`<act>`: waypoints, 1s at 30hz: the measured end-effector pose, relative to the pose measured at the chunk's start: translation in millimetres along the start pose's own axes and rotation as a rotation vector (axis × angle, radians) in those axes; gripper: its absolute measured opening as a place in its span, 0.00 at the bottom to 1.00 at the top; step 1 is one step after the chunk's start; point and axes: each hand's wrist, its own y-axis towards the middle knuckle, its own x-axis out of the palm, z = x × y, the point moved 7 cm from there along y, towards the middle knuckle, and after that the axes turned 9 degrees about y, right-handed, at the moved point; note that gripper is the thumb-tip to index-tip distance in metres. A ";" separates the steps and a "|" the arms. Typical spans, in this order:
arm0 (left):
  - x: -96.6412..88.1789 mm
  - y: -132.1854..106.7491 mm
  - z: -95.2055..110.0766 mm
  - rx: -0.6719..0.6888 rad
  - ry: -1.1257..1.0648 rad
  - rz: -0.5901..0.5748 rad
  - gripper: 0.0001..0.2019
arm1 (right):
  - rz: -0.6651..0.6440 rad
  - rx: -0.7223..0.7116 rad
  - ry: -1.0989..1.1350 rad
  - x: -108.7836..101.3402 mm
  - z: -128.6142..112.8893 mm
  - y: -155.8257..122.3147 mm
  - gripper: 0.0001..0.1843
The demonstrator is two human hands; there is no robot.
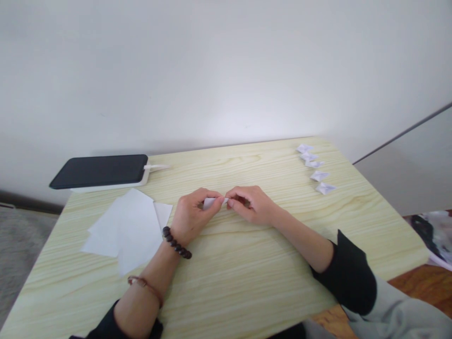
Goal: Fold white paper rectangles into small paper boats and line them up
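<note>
Between my two hands is a small folded piece of white paper (211, 203), held just above the middle of the table. My left hand (195, 210), with a dark bead bracelet at the wrist, pinches it between thumb and fingers. Thumb and forefinger of my right hand (251, 203) close on the paper's right tip. The fingers cover much of the paper, so its full shape is hidden. Left of my left hand lie several loose white paper sheets (137, 230), overlapping each other.
Several small folded white paper figures (319, 176) stand in a row near the table's right edge. At the back left, a black phone (100, 170) rests on a white base, with a white cable (157, 166) plugged in. A white wall (226, 70) rises behind the wood-grain table (247, 273).
</note>
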 end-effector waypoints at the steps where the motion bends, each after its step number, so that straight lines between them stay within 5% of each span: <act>1: 0.4 0.0 0.8 0.014 -0.006 -0.007 0.08 | -0.003 0.003 0.003 0.0 0.1 0.0 0.07; 12: 5.2 0.3 -7.1 -0.050 -0.019 -0.024 0.12 | 0.050 0.026 -0.014 -5.1 4.4 0.9 0.07; 19: 5.3 0.6 -18.3 -0.112 -0.155 0.005 0.16 | 0.198 0.064 -0.085 -23.1 12.0 -0.5 0.08; 30: 1.4 2.0 -6.3 0.022 -0.053 0.016 0.11 | 0.161 -0.060 -0.074 -16.5 2.8 2.1 0.09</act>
